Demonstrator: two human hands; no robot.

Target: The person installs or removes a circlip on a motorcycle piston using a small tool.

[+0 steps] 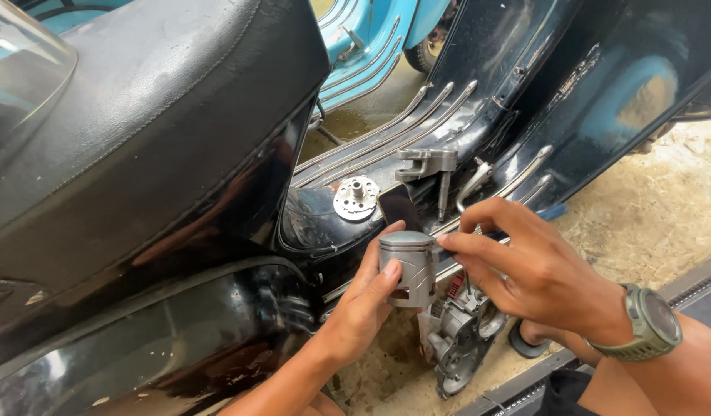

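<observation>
My left hand point(363, 296) grips a grey metal piston point(408, 268) upright, thumb on its front and fingers behind it. My right hand point(525, 266), with a green watch on the wrist, pinches the piston's upper right edge with thumb and forefinger. Both hands hover beside a black scooter point(178, 231), just above its footboard.
A round metal disc part point(356, 198) and a grey bracket point(428, 166) rest on the scooter's footboard point(386, 142) with chrome strips. An engine casing point(459, 339) lies on the sandy ground below the hands. A light blue scooter point(371, 38) stands behind.
</observation>
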